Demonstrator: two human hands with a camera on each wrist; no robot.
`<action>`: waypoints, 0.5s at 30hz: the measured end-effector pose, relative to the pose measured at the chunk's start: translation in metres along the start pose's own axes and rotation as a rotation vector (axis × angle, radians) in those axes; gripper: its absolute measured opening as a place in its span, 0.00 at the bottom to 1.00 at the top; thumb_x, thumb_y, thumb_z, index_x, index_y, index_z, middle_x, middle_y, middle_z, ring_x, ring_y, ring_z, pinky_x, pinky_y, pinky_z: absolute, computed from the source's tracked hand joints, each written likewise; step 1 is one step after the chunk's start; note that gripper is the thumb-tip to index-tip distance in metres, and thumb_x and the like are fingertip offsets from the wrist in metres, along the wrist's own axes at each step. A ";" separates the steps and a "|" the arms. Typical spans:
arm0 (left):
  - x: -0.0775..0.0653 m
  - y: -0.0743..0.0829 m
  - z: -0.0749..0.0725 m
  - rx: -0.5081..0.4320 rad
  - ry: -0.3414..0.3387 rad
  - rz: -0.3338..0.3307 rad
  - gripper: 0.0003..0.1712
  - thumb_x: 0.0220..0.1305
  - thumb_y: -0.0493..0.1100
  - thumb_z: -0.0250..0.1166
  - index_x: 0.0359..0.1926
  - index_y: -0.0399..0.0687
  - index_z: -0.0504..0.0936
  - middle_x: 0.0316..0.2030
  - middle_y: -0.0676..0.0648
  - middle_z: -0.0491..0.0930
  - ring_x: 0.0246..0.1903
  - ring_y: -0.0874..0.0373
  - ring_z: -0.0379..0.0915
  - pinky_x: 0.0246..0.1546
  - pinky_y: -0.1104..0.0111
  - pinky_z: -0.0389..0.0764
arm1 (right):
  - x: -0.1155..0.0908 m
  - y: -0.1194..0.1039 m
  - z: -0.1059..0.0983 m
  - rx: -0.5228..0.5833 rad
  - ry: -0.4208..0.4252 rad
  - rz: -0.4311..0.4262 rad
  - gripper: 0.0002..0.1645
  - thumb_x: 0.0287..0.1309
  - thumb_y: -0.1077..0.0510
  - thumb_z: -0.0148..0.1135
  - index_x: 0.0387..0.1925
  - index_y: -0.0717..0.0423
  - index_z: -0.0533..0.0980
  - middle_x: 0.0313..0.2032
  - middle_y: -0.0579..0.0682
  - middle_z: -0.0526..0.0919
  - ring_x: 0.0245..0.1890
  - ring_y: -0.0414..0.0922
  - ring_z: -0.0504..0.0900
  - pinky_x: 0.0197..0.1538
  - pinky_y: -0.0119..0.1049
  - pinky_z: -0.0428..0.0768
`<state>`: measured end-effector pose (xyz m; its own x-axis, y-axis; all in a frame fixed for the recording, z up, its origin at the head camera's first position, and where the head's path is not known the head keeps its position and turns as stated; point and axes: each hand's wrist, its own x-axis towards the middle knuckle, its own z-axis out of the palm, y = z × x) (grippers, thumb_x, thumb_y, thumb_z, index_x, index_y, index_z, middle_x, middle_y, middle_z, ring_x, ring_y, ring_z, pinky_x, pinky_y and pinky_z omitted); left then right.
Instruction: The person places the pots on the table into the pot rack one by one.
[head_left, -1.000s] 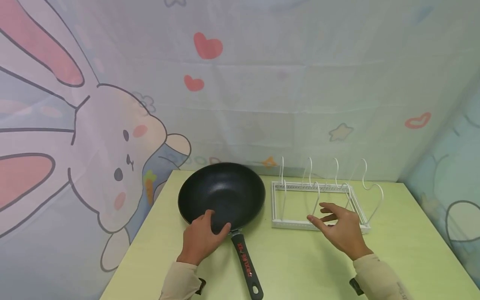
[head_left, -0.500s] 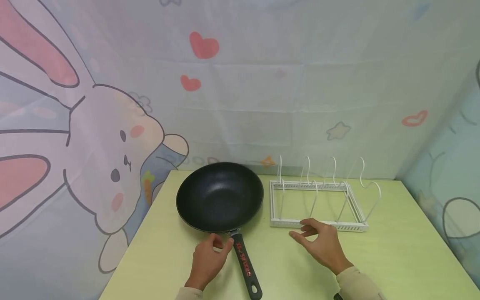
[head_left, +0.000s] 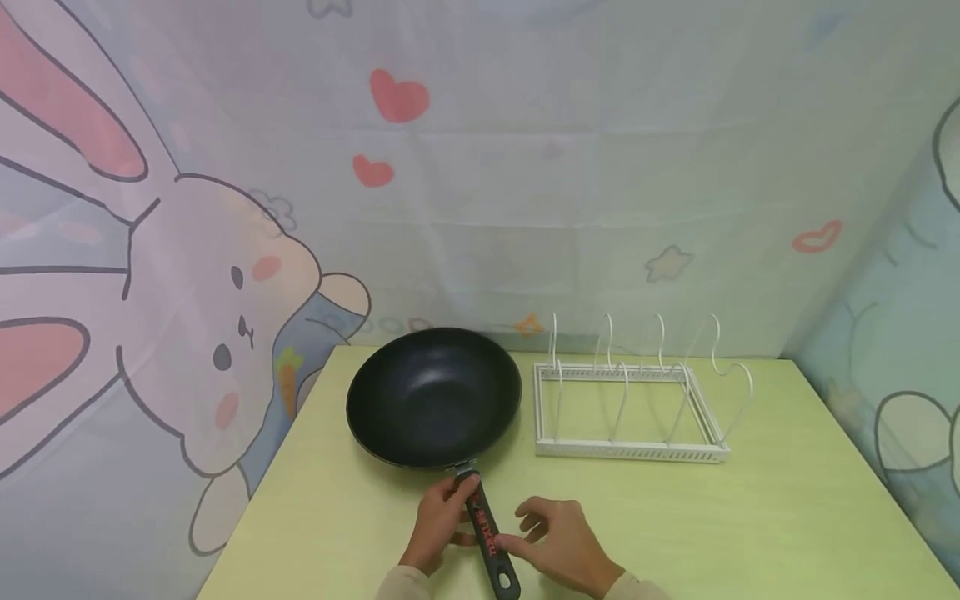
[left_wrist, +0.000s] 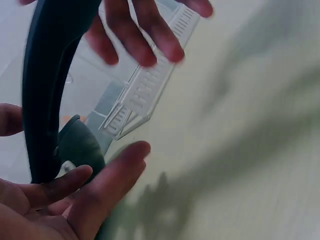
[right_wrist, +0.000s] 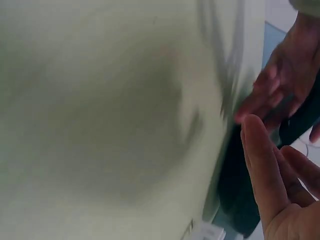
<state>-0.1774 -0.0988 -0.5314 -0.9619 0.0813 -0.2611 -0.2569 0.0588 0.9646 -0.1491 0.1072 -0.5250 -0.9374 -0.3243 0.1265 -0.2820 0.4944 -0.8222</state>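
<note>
The left hand [head_left: 438,521] was grasping the black handle [head_left: 485,521], its thumb lying on top, at the lower middle of the frame. The right hand [head_left: 558,537] was released, with fingers apart; its thumb reached the handle's edge, but whether it touched I cannot tell. The frying pan [head_left: 435,400] stood left of centre, its smooth dark bowl facing upward. Its long axis ran down and slightly right, the handle pointing to the bottom edge. On the tabletop [head_left: 765,517], right of centre, stood a white rack [head_left: 630,452] with upright wire dividers.
</note>
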 end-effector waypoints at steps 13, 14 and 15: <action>0.009 -0.008 0.003 -0.298 -0.157 -0.041 0.34 0.75 0.52 0.56 0.66 0.27 0.66 0.53 0.34 0.84 0.50 0.48 0.87 0.52 0.57 0.86 | 0.000 -0.022 0.039 0.736 -0.241 0.263 0.23 0.65 0.56 0.65 0.50 0.74 0.77 0.33 0.58 0.89 0.28 0.39 0.90 0.30 0.33 0.86; 0.010 -0.008 0.002 -0.326 -0.176 -0.046 0.33 0.75 0.52 0.57 0.66 0.28 0.66 0.52 0.35 0.85 0.50 0.49 0.87 0.53 0.57 0.85 | 0.000 -0.023 0.039 0.812 -0.264 0.305 0.25 0.66 0.57 0.64 0.52 0.76 0.75 0.33 0.57 0.89 0.28 0.41 0.90 0.30 0.35 0.87; 0.010 -0.008 0.001 -0.353 -0.193 -0.050 0.33 0.75 0.51 0.57 0.65 0.28 0.66 0.52 0.36 0.85 0.50 0.50 0.87 0.55 0.57 0.84 | 0.000 -0.023 0.039 0.861 -0.278 0.329 0.26 0.67 0.56 0.63 0.54 0.76 0.74 0.33 0.55 0.89 0.29 0.42 0.91 0.30 0.36 0.87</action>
<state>-0.1851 -0.0973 -0.5416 -0.9206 0.2744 -0.2779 -0.3521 -0.2753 0.8946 -0.1344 0.0648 -0.5279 -0.8297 -0.5095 -0.2281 0.3367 -0.1308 -0.9325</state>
